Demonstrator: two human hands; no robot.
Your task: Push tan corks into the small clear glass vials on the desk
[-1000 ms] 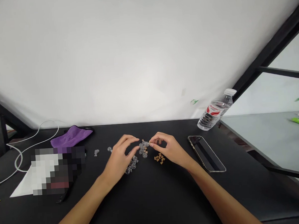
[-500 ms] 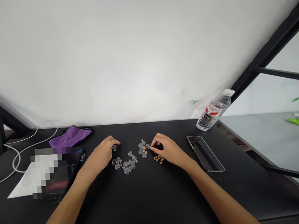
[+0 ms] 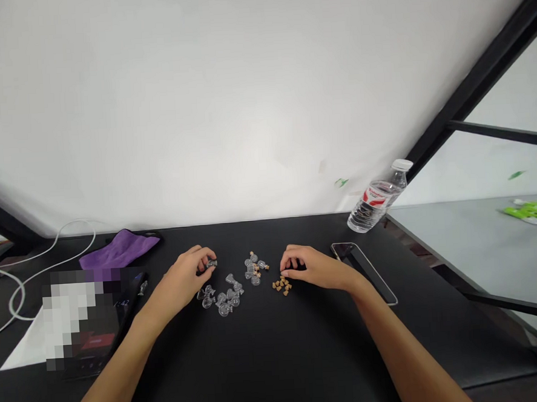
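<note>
Looping along the far left of the black tabletop [image 3: 255, 359], a white cable [image 3: 14, 315] is running behind a white sheet [image 3: 23, 349], partly blurred out, and a dark screened device [image 3: 112, 323] is lying just right of that sheet. Behind them a purple cloth [image 3: 121, 249] is sitting crumpled, while a single clear piece [image 3: 142, 288] is resting between the device and your left forearm.

Your left hand [image 3: 182, 279] is pinching a small clear vial [image 3: 212, 264], thumb and fingers nearly together around it; whether it is touching the table, you cannot tell from this view. Just in front and to the right, loose clear vials [image 3: 221, 298] are lying on their sides in a scattered cluster. Next to these, around the middle, a tighter group of vials [image 3: 255, 268] is lying with tan corks showing among them.

Loose tan corks [image 3: 282, 284] are forming a small pile just right of that group. Your right hand [image 3: 309, 269] is hovering over its far edge, thumb and fingertips drawn close together; whether they are gripping a cork, you cannot tell. Beyond that forearm, a phone [image 3: 362, 262] is lying flat and partly covered, and a water bottle [image 3: 377, 200] is standing behind it.
</note>
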